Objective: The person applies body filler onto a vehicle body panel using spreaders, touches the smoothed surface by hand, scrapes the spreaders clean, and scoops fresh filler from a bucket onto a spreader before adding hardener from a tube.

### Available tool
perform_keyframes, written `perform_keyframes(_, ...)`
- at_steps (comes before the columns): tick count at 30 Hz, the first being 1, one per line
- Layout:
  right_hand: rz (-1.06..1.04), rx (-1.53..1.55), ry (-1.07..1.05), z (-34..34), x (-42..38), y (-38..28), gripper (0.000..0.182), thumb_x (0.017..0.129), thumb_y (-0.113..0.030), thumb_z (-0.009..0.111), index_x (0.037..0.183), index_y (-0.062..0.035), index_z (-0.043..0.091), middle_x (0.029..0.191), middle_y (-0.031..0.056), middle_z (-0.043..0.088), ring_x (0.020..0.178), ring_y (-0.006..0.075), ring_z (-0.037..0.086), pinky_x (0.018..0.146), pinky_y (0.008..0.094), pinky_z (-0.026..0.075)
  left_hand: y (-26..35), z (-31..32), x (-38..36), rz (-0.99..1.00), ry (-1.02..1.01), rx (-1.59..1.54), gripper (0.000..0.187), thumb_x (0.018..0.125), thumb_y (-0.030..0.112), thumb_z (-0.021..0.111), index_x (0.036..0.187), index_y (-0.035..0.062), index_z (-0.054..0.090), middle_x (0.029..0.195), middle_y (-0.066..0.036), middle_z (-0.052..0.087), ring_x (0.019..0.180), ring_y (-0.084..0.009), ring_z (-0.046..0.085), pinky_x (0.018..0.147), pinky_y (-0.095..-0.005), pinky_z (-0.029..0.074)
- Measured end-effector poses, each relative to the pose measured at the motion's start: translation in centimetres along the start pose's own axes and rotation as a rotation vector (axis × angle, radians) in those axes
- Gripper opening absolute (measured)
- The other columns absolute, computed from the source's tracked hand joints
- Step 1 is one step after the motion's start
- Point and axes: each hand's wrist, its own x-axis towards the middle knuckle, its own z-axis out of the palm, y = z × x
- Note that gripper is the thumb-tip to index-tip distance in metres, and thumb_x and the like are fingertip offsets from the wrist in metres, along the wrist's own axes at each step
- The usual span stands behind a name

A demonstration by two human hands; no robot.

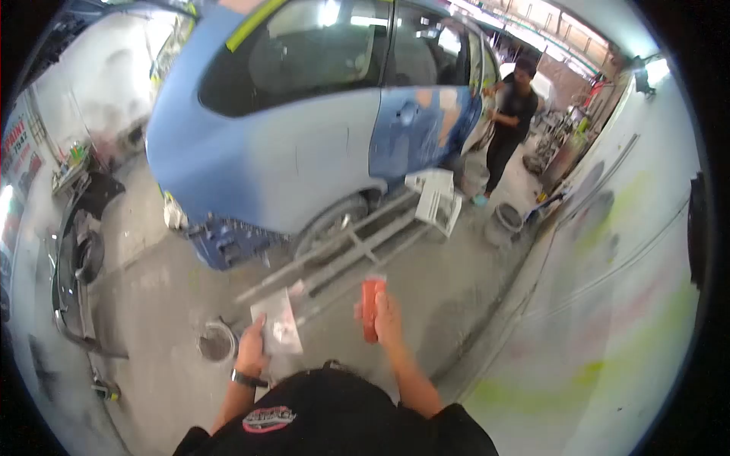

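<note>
The blue car (304,129) fills most of what I see ahead of me, its side sanded in dull grey patches and its rear bumper off, with strips of yellow-green tape along the roof edge. To my right runs a long pale wall (623,251) stained with green and pink overspray. The concrete floor (152,304) is grey and dusty, and a long metal frame (357,251) lies on it beside the car's rear wheel. Another person (511,125) in dark clothes stands at the far end of the car, near its front door. A white crate (437,199) sits on the floor by the frame, and a grey bucket (504,223) stands just beyond it, close to that person's feet. A round tin (217,342) rests on the floor just left of my left arm. My left hand (251,351), with a watch on the wrist, is closed around the lower edge of a sheet of sandpaper (277,323), held up flat in front of me. My right hand (388,319) is wrapped around an orange block (372,308), held upright, near the sheet but apart from it.
</note>
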Motion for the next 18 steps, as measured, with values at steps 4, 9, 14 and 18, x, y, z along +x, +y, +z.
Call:
perform_keyframes(4,0.129,0.035,0.085,-3.0,0.8,0.5,0.051,0.106,-0.041,0.035,0.108,0.0019,0.061,0.076,0.0124,0.067,0.066,0.0197,0.066,0.061,0.0323,0.054,-4.0,-2.9,2.0,0.283,-0.084,0.614,0.040,0.097,0.019,0.055,0.130,-0.0014,0.056,0.119,-0.012,0.067,0.105,-0.0242,0.065,0.093,-0.0387,0.051)
perform_keyframes(9,0.045,0.146,0.172,-5.3,-0.2,0.4,0.053,0.107,-0.044,0.036,0.107,0.0019,0.061,0.071,0.0119,0.066,0.064,0.0187,0.065,0.058,0.0340,0.053,-2.6,4.4,0.5,-0.090,-0.076,0.025,0.037,0.102,0.031,0.056,0.122,0.0005,0.061,0.111,-0.009,0.069,0.096,-0.0201,0.068,0.086,-0.0357,0.055)
perform_keyframes(14,-0.057,-0.023,0.225,-4.9,-2.0,-1.9,0.046,0.107,-0.039,0.039,0.112,-0.0012,0.065,0.069,0.0066,0.064,0.062,0.0148,0.063,0.057,0.0297,0.051,-2.1,3.7,0.4,-0.125,-0.119,0.081,0.037,0.102,0.030,0.057,0.122,-0.0006,0.061,0.112,-0.010,0.069,0.097,-0.0198,0.069,0.086,-0.0354,0.055)
perform_keyframes(18,-0.053,-0.094,0.236,-3.6,-3.3,-1.8,0.040,0.106,-0.030,0.044,0.114,0.0034,0.063,0.075,0.0093,0.067,0.067,0.0181,0.066,0.066,0.0316,0.055,-1.7,2.7,0.1,-0.161,-0.092,0.134,0.037,0.102,0.029,0.057,0.121,-0.0019,0.060,0.113,-0.011,0.069,0.096,-0.0207,0.069,0.083,-0.0347,0.056)
